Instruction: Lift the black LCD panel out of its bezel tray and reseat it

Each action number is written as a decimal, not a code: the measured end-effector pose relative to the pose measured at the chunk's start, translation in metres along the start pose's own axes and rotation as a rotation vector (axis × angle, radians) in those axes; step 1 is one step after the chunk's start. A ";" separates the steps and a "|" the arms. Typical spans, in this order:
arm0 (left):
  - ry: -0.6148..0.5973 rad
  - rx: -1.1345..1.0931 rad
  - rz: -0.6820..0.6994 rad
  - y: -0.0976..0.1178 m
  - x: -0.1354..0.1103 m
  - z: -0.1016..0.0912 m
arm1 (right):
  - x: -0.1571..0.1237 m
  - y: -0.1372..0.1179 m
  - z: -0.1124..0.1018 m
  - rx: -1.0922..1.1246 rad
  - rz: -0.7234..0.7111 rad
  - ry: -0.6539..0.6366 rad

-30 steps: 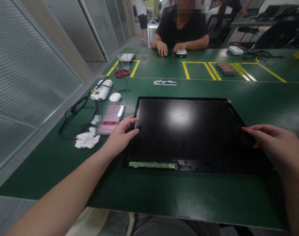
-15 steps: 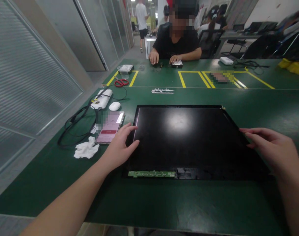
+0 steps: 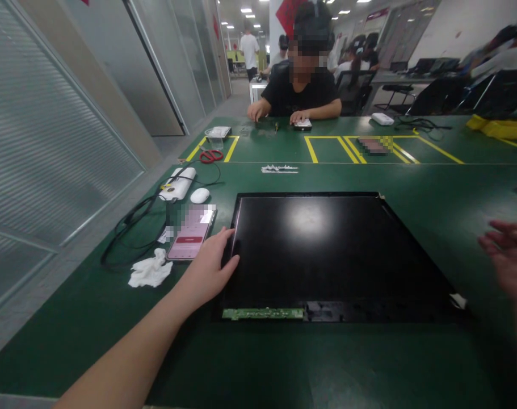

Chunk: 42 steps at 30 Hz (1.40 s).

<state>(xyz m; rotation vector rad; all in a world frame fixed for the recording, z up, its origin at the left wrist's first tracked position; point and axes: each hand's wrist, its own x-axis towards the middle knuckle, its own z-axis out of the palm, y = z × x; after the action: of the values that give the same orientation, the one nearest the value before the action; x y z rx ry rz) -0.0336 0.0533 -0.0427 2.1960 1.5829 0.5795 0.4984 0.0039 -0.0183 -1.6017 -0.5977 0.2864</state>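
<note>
A black display panel (image 3: 326, 264) lies flat on the green table, its dark surface facing up and reflecting a light. Along its near edge runs a narrow green circuit board (image 3: 262, 313). Small whitish pieces show at its far right corner and at its near right corner (image 3: 458, 301). My left hand (image 3: 213, 267) rests against the panel's left edge, thumb and fingers apart. Off to the right of the panel, my right hand (image 3: 509, 255) is held away with its fingers loosely spread and nothing visible in it; the frame edge cuts part of it off.
Left of the panel are a phone (image 3: 192, 238), crumpled tissue (image 3: 150, 270), a white oval case (image 3: 200, 196), a white device (image 3: 178, 183) and black cables (image 3: 126, 227). Beyond lie red-handled scissors (image 3: 211, 156) and white strips (image 3: 279, 168). A person (image 3: 301, 85) sits opposite.
My right hand has let go of the panel's right edge and moved away to the right. My left hand stays at the left edge. The camera view has tilted up slightly.
</note>
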 end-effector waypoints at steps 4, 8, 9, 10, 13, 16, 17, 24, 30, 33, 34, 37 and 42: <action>0.004 0.022 0.032 0.000 0.001 0.000 | 0.014 0.014 -0.001 -0.114 0.290 -0.079; -0.009 0.014 0.005 -0.002 0.004 -0.001 | 0.002 0.023 0.013 -0.645 0.115 -0.280; -0.010 0.008 -0.003 -0.002 0.004 -0.002 | -0.001 0.026 0.016 -0.747 0.076 -0.331; -0.011 0.000 -0.008 -0.003 0.004 -0.002 | -0.002 0.029 0.017 -0.809 0.032 -0.377; -0.012 -0.027 -0.004 -0.005 0.004 -0.002 | -0.001 0.038 0.020 -0.839 -0.146 -0.452; 0.009 -0.070 0.006 -0.008 0.003 -0.001 | 0.002 0.046 0.020 -0.844 -0.250 -0.475; 0.017 -0.094 0.000 -0.008 0.003 -0.001 | 0.002 0.048 0.019 -0.850 -0.259 -0.479; 0.105 -0.570 -0.161 -0.002 0.006 0.004 | 0.002 0.048 0.020 -0.905 -0.281 -0.496; 0.251 -1.170 -0.471 0.018 0.008 0.003 | -0.002 0.044 0.022 -0.981 -0.314 -0.548; 0.305 -1.312 -0.535 0.026 0.008 0.000 | -0.004 0.042 0.022 -1.001 -0.338 -0.569; 0.326 -1.344 -0.546 0.029 0.009 -0.001 | -0.004 0.041 0.022 -1.010 -0.337 -0.571; 0.378 -1.415 -0.586 0.035 0.010 -0.004 | -0.003 0.041 0.022 -1.033 -0.336 -0.578; 0.406 -1.486 -0.647 0.041 0.011 -0.006 | -0.001 0.045 0.022 -1.033 -0.374 -0.589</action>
<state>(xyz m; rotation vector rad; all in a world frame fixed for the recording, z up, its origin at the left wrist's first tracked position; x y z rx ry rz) -0.0007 0.0518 -0.0153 0.4693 1.1578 1.3830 0.4960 0.0209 -0.0650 -2.3302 -1.6700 0.1621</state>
